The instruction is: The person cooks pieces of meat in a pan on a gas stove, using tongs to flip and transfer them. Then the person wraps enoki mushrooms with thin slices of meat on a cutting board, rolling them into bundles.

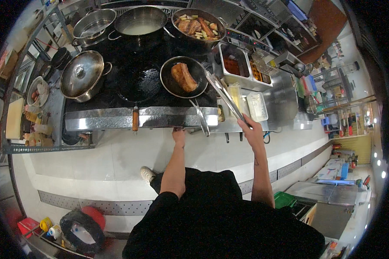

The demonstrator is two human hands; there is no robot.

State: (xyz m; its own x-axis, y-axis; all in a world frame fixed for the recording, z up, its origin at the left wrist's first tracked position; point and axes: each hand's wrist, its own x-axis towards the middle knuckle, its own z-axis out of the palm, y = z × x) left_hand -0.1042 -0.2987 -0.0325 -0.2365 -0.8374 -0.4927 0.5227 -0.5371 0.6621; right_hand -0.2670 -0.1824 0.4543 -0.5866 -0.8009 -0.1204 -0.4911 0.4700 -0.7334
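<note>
My right hand [251, 129] is closed around long metal tongs [227, 98], their tips near the right rim of a frying pan [164, 73]. A browned slab of meat [183, 77] lies in that pan, whose metal handle [199, 117] points toward me over the stove's front edge. My left hand [178, 135] is at the underside of that edge, left of the pan handle. Its fingers look drawn together, and what they grip is hidden by the stove front [160, 119].
Behind the pan stands a wide pot [222, 36] of meat and cut vegetables. A pot of cloudy liquid [141, 28], another metal pot [94, 26] and a lidded pot [80, 75] share the stove. A wooden handle [135, 118] juts forward. Metal food containers [237, 80] stand to the right.
</note>
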